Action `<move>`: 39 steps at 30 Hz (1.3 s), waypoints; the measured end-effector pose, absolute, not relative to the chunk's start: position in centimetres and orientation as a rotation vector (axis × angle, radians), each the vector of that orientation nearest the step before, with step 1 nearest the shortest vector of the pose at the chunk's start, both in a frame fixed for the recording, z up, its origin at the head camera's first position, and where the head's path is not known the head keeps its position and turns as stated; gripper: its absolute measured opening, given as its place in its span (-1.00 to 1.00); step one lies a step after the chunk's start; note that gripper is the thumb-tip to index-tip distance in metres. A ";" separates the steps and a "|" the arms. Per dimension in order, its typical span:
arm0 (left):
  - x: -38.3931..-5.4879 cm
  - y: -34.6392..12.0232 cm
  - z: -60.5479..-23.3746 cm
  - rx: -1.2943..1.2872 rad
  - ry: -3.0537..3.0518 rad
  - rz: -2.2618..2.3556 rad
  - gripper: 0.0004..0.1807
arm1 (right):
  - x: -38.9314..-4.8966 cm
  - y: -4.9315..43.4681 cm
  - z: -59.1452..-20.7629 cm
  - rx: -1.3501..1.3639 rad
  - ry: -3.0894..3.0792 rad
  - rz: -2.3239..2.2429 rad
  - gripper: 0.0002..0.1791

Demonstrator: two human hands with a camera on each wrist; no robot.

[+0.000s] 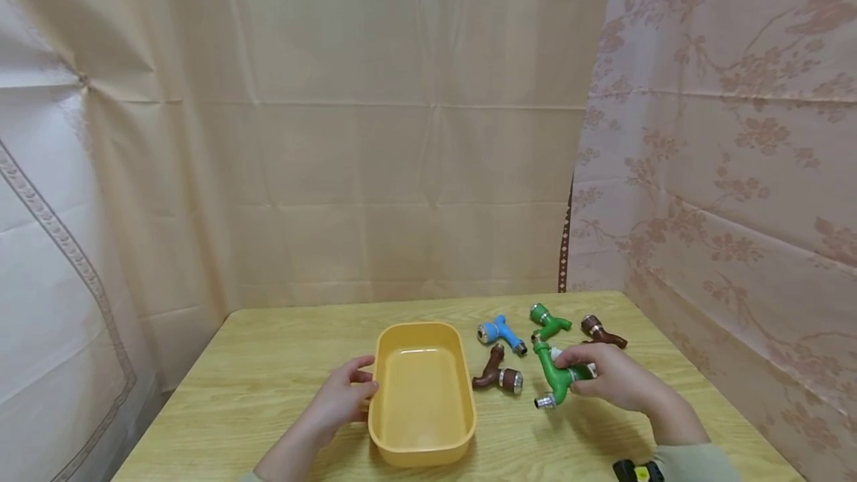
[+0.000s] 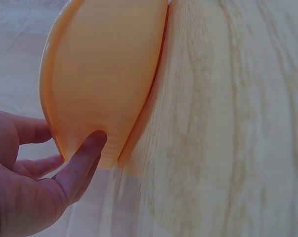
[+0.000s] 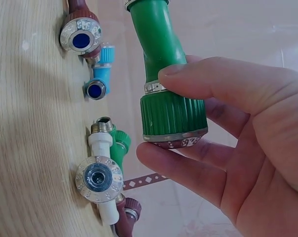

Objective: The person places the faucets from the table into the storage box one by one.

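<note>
My right hand (image 1: 623, 378) grips a green water tap (image 1: 553, 374) above the table, its ribbed knob (image 3: 173, 112) between thumb and fingers in the right wrist view. Below it a white tap (image 3: 100, 143) lies on the table, mostly hidden from the head view. My left hand (image 1: 341, 399) is at the left side of a yellow plastic basin (image 1: 462, 434). In the left wrist view its fairly straight fingers (image 2: 84, 165) touch the basin's outer wall and rim. The basin stands upright with nothing in it.
Around the held tap lie a blue tap (image 1: 501, 333), another green tap (image 1: 550, 322) and two brown taps, one (image 1: 497, 374) beside the basin and one (image 1: 602, 333) at the far right. The wood-grain table (image 1: 268, 363) ends at curtains behind and a patterned cloth at right.
</note>
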State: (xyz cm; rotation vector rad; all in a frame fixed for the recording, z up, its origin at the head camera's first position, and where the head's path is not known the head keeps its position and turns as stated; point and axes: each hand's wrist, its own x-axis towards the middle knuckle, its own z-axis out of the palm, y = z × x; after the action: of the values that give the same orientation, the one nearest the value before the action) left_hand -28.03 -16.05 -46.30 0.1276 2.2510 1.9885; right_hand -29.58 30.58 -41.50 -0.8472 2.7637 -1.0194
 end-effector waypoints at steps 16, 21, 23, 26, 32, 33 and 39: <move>-28.0 -15.4 -46.8 0.165 2.238 1.994 -0.37 | -29.2 29.6 -41.5 -0.844 2.841 -0.959 -0.70; -28.0 -15.8 -46.5 0.157 2.233 1.998 -0.38 | -29.8 28.7 -41.6 -0.894 2.834 -0.965 -0.67; -28.0 -16.0 -46.4 0.152 2.237 1.996 -0.39 | -30.1 28.1 -41.7 -0.931 2.843 -0.965 -0.67; -28.0 -16.2 -46.3 0.151 2.244 1.994 -0.38 | -30.3 27.5 -41.6 -0.942 2.872 -0.959 -0.66; -27.9 -16.2 -46.3 0.151 2.256 1.993 -0.38 | -30.8 26.3 -41.3 -0.957 2.933 -0.958 -0.68; -27.9 -16.2 -46.3 0.151 2.256 1.993 -0.38 | -30.9 26.2 -41.3 -0.962 2.940 -0.957 -0.69; -27.9 -16.1 -46.4 0.151 2.245 1.998 -0.37 | -31.3 25.1 -40.8 -0.918 2.980 -0.942 -0.68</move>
State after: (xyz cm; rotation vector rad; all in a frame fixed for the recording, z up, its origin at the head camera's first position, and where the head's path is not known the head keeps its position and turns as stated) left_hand -27.91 -16.07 -46.37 0.1506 2.2451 1.9975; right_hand -31.34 25.12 -40.83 -0.9178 2.9795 -0.9421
